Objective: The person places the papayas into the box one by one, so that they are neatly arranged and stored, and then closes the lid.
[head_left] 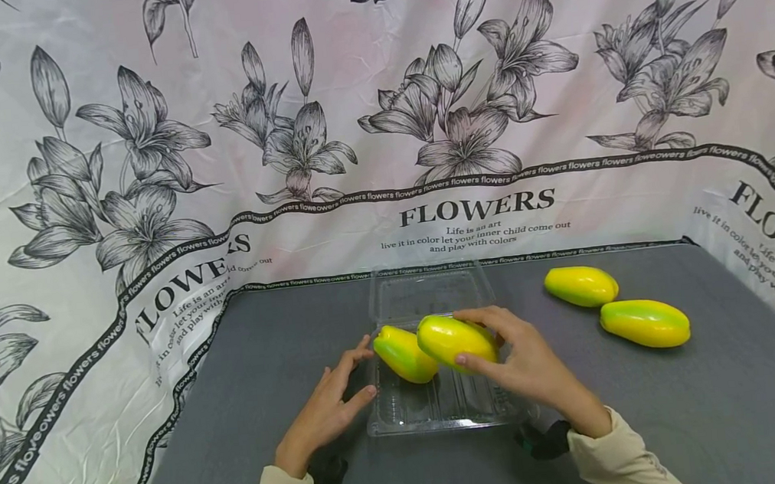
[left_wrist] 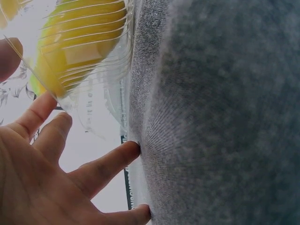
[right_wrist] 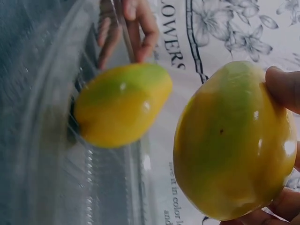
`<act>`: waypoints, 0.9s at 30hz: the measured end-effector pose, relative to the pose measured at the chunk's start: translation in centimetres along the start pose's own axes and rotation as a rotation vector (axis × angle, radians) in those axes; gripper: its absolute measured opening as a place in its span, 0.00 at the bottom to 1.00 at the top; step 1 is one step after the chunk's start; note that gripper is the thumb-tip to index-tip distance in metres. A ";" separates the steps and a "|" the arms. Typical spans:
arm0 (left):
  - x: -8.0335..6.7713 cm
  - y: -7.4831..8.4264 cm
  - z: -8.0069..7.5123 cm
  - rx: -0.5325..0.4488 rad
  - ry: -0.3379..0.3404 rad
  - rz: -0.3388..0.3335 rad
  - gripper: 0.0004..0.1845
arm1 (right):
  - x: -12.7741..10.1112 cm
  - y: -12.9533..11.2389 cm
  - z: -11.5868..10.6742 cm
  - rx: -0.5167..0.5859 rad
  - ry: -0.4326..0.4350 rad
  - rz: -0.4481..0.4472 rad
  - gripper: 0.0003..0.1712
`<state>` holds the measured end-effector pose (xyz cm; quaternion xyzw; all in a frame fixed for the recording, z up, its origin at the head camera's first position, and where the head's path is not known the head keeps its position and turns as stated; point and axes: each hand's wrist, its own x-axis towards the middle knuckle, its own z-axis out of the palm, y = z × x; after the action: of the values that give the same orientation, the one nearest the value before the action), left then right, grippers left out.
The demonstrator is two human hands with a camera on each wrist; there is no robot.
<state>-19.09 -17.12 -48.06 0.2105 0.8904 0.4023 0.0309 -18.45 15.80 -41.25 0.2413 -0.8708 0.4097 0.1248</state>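
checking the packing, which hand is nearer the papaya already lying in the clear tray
Left. The left hand rests beside the tray papaya; the right hand holds another papaya just right.

Grey felt tabletop (head_left: 652,419); white lily-printed backdrop cloth (head_left: 140,102), even light

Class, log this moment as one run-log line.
right hand: holds papaya over clear tray | left hand: open, at tray edge | second papaya: in tray

- A yellow-green mango (right_wrist: 234,145) fills the right side; fingertips (right_wrist: 285,86) of the right hand pinch its far edge
- A second mango (right_wrist: 119,105) lies in the clear plastic tray (right_wrist: 42,140); the left hand's fingers (right_wrist: 140,28) show just beyond it; flower-printed cloth (right_wrist: 225,33) behind
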 end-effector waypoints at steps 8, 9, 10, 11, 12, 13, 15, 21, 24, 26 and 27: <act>0.0 0.0 0.1 0.001 0.000 0.000 0.28 | -0.1 -0.7 1.4 0.043 -0.039 -0.040 0.32; 0.0 0.0 0.1 0.001 0.000 0.001 0.28 | -0.1 -0.7 1.6 0.046 -0.041 -0.045 0.32; 0.0 0.0 0.1 0.001 0.001 0.002 0.28 | -0.2 -0.8 1.8 0.051 -0.044 -0.048 0.32; 0.0 0.0 0.1 0.001 0.001 0.003 0.28 | -0.2 -0.9 2.0 0.054 -0.047 -0.054 0.32; 0.0 0.0 0.1 0.002 0.001 0.004 0.29 | -0.2 -0.9 2.2 0.057 -0.051 -0.055 0.32; 0.0 0.0 0.1 0.004 0.002 0.004 0.29 | -0.3 -1.0 2.4 0.060 -0.053 -0.059 0.33; 0.0 0.1 0.1 0.007 0.002 0.002 0.29 | -0.4 -1.1 2.9 0.067 -0.061 -0.060 0.33; 0.0 0.2 0.0 0.006 -0.003 -0.015 0.29 | -0.5 -1.1 4.2 0.072 -0.097 -0.062 0.32; 0.1 0.2 0.0 0.003 -0.003 -0.020 0.29 | -0.6 -1.1 4.8 0.068 -0.119 -0.060 0.32; 0.1 0.2 0.0 -0.001 -0.004 -0.019 0.29 | -0.7 -1.0 5.1 0.066 -0.132 -0.062 0.32; 0.1 0.2 0.0 -0.001 -0.006 -0.017 0.29 | -0.7 -1.0 5.3 0.066 -0.140 -0.060 0.32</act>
<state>-19.06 -16.96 -47.89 0.2041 0.8920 0.4017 0.0368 -17.48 11.36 -44.22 0.2993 -0.8557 0.4166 0.0677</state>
